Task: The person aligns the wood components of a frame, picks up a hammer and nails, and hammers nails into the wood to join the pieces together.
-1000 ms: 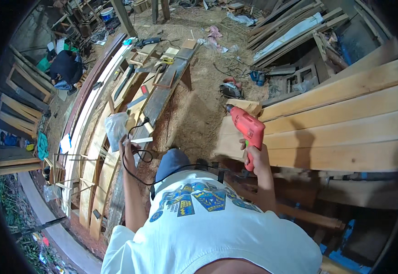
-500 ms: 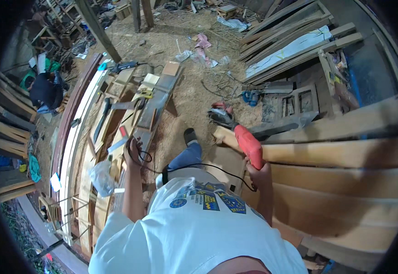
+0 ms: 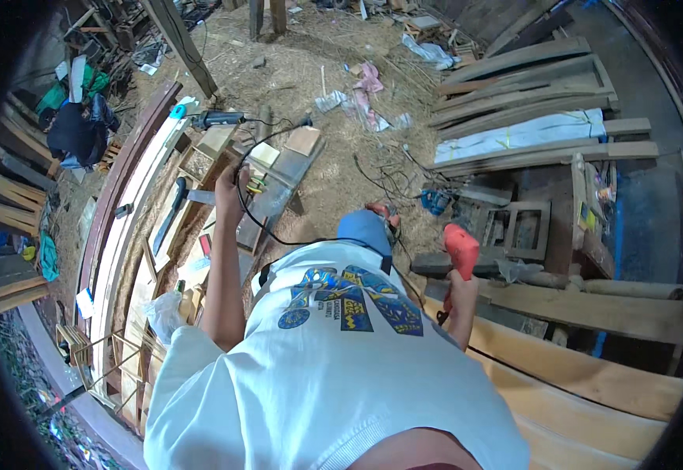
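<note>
My left hand (image 3: 230, 194) is closed around a black power cord (image 3: 267, 229), raised over the left-hand bench. One length of the cord arcs past my fingers to a dark end near a small wooden block. The rest sags across the front of my shirt toward my right side. In my right hand (image 3: 460, 288) is a red corded power tool (image 3: 461, 244), gripped by its handle with the body pointing up and away; its working tip cannot be made out. Below my left hand, a handsaw (image 3: 171, 211) with a dark blue handle lies on the boards.
A grey power tool (image 3: 220, 118) lies at the bench's far end. A clear plastic bag (image 3: 166, 313) rests nearer me. Long smooth planks (image 3: 584, 352) fill the lower right, with stacked frames (image 3: 529, 78) beyond. Another person (image 3: 79, 133) crouches far left; loose cords cross the shavings-covered floor.
My left hand has risen forward with the cord, which now forms a wide arc. The red tool has swung upright and away from the planks' near end, as my body has moved forward.
</note>
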